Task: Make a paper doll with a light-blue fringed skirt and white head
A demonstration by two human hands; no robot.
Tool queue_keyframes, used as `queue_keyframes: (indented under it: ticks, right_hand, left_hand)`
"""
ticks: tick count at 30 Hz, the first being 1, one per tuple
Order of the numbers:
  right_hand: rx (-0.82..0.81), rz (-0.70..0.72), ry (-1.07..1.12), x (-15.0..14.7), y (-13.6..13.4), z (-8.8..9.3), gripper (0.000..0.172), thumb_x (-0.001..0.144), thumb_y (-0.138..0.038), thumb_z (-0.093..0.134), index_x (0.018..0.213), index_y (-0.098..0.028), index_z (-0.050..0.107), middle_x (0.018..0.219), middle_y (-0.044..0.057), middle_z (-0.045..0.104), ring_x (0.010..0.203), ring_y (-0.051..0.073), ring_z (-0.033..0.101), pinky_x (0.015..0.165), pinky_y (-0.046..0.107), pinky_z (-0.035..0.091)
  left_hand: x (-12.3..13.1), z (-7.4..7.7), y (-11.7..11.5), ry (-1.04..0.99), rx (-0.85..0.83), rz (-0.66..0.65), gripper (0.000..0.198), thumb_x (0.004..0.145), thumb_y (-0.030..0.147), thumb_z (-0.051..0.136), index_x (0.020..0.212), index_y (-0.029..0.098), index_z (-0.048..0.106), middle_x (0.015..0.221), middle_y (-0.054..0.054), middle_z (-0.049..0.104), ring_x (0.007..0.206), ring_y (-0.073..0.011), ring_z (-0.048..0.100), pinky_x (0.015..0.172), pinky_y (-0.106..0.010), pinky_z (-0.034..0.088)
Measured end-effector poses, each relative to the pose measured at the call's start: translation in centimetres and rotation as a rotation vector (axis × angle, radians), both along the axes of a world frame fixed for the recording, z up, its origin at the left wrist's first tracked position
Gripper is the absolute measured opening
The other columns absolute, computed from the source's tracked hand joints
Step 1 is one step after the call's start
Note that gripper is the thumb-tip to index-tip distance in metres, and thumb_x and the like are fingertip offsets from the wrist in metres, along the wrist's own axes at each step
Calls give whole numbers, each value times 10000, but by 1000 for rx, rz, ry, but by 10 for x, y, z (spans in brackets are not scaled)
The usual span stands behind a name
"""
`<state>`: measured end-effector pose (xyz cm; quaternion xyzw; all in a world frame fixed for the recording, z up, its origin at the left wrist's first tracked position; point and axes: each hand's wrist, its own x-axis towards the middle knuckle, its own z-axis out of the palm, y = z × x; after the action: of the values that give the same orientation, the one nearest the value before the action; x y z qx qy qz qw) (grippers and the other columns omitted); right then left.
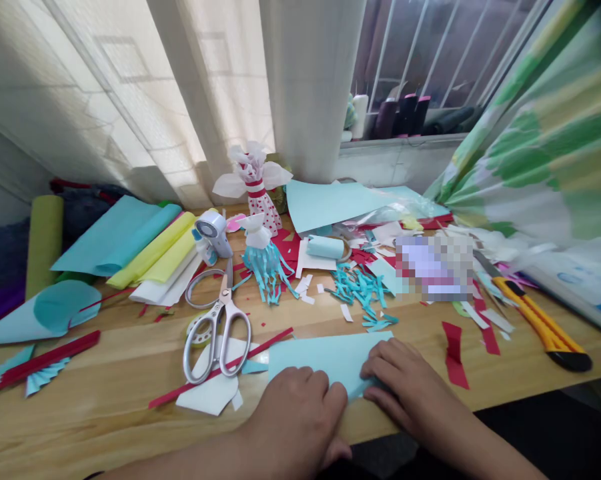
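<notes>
A light blue sheet of paper (325, 353) lies at the table's front edge between my hands. My left hand (300, 413) is closed over its near left part, knuckles up, with the thumb below. My right hand (405, 383) grips its right side with curled fingers, where the near edge looks folded or rolled. My palms hide part of that edge. Just left of the sheet, silver-handled scissors (220, 327) lie across a thin red strip (180, 397) and white paper scraps (207, 397). Beyond it are cut turquoise paper strips (363, 287).
A yellow utility knife (545, 327) lies at the right. Behind the scissors stand a blue-fringed paper figure (265, 260) and a red-dotted wrapped one (265, 203). Rolled yellow paper (155, 250) and a blue paper cone (45, 310) are at the left. Red scraps (454, 357) lie right.
</notes>
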<state>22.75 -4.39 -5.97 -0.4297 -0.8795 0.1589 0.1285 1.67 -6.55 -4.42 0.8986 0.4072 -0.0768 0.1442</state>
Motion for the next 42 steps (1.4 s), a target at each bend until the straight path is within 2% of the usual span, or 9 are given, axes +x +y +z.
queue_keyframes:
  ticks: [4,8,11,18,25,27,31,36,42]
  right_hand:
    - [60,-42,64,0,-3,-3,48,812,-162,579,792,-206,586,884,60,567,828,206,509,726,346,428]
    - [203,-4,140,4,-3,-3,77,829,-152,552,772,-202,563,980,86,577,940,245,513,800,407,412]
    - [171,39,185,15,2,6,96,881,-183,489,805,-203,544,816,57,605,781,191,552,711,339,441]
    - [-24,-314,251,40,14,30,215,868,-321,484,695,-217,556,631,2,613,567,150,575,525,247,446]
    - [29,-491,49,57,27,40,374,820,-482,475,570,-207,525,498,-1,565,463,157,526,458,259,383]
    - [58,-450,-76,52,42,49,386,864,-461,427,615,-200,564,583,22,616,540,173,568,506,272,394]
    - [106,-336,-268,18,96,63,292,920,-249,381,946,-221,670,987,66,679,935,210,610,778,304,447]
    - [36,-353,-386,-30,160,51,233,904,-270,503,1107,-210,600,1088,74,627,956,209,602,810,371,493]
    - [-21,-303,-439,-46,188,43,289,897,-298,533,1158,-172,544,1172,85,566,979,202,590,815,399,509]
  left_hand:
    - [-2,3,0,-3,-66,-57,266,822,431,530,932,189,553,878,-75,678,760,-267,632,609,-370,490]
    - [-8,9,3,-89,-104,10,165,864,327,451,821,209,558,838,-35,690,720,-220,635,588,-314,460]
    - [-16,15,8,-154,-90,80,142,855,304,451,806,216,551,825,-22,685,705,-205,621,575,-293,431]
    - [-34,26,23,-330,-177,264,170,865,290,441,763,204,547,768,-7,647,677,-149,559,602,-249,399]
    - [-38,27,33,-398,-249,410,271,880,347,423,706,187,556,673,-6,636,655,-142,566,613,-242,391]
    - [-34,22,31,-341,-222,406,279,875,355,419,719,190,580,699,-21,654,662,-158,580,601,-252,390]
    - [-26,12,27,-157,-115,365,317,876,370,387,753,200,625,757,-67,690,703,-228,625,588,-300,400]
    - [-23,11,23,-11,10,339,367,874,452,358,865,199,623,789,-120,710,730,-322,660,580,-371,444]
    - [-26,14,25,7,76,325,281,885,355,357,947,209,588,778,-108,719,715,-329,673,564,-374,453]
